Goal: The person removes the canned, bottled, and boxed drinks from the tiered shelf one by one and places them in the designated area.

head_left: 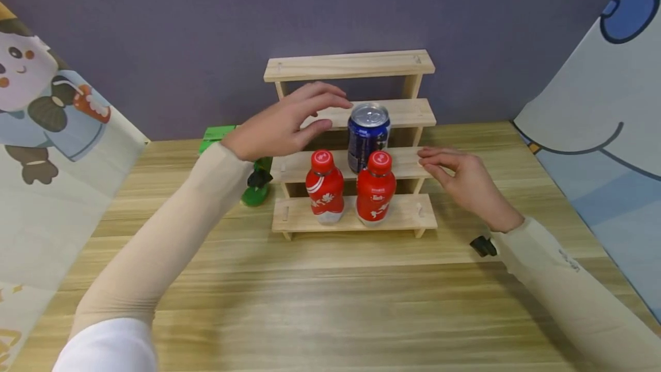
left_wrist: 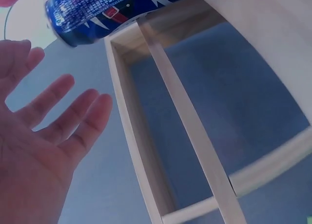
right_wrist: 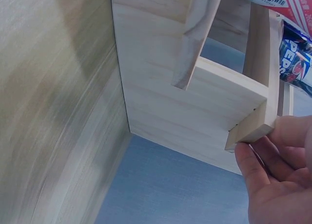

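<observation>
A blue Pepsi can (head_left: 368, 138) stands upright on the second step from the bottom of a wooden tiered display shelf (head_left: 294, 220). On the lowest step stand two small red bottles, a left one (head_left: 325, 188) and a right one (head_left: 376, 189). My left hand (head_left: 291, 119) hovers up and left of the can with fingers extended, holding nothing; in the left wrist view the hand (left_wrist: 53, 131) is apart from the can (left_wrist: 105, 14). My right hand (right_wrist: 282, 170) pinches the right end of the second step's board between thumb and fingers.
Left of the shelf, partly behind my left forearm, are a green box (head_left: 217, 134) and a green round-based object (head_left: 255, 194). A small black item (head_left: 483, 246) is by my right wrist. A dark wall (head_left: 330, 10) rises behind the wooden table (head_left: 351, 314).
</observation>
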### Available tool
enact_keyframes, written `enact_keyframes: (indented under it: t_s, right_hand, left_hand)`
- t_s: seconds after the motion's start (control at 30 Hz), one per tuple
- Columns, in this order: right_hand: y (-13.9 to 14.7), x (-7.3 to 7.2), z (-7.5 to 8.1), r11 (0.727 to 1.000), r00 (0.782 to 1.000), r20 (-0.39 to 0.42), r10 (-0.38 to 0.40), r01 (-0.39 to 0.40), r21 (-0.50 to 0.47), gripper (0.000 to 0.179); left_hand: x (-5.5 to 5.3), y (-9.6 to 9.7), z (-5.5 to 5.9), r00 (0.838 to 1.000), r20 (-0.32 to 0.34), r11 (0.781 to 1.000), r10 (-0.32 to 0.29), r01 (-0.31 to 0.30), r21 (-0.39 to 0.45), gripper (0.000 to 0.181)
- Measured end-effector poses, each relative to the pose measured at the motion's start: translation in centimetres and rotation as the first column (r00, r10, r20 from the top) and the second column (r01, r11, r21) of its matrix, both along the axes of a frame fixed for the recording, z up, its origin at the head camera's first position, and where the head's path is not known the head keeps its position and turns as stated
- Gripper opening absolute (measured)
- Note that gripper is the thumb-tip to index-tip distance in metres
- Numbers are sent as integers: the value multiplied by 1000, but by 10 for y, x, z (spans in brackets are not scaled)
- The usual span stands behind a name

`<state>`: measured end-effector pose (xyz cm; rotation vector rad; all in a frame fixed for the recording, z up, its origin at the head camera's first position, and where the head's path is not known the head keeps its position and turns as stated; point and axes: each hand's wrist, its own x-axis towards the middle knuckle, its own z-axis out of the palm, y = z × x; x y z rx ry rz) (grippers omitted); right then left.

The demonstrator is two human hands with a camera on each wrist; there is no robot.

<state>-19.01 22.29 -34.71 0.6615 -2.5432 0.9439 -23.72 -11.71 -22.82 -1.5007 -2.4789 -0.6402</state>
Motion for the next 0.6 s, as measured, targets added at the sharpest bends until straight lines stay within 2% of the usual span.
enact_keyframes:
  t_s: [0.17, 0.37, 0.5, 0.6]
  right_hand:
    - [0, -1, -1, 1000, 1000, 1, -3, 3, 6, 17]
    - [0, -1, -1, 1000, 1000, -4, 1, -1, -1, 17]
    - [0, -2, -2, 1000, 1000, 4, 4, -4, -4, 17]
    - [0, -2, -2, 1000, 1000, 6, -2, 2, -2, 17]
  left_hand:
    - [-8, 16, 1, 999, 7, 998, -45, 46, -51, 35]
    - [-12, 26, 1, 997, 69, 994, -34, 41, -103, 30]
    - [-14, 29, -1, 991, 127, 994, -37, 49, -98, 30]
    - [-16, 31, -1, 989, 142, 995, -50, 62, -84, 30]
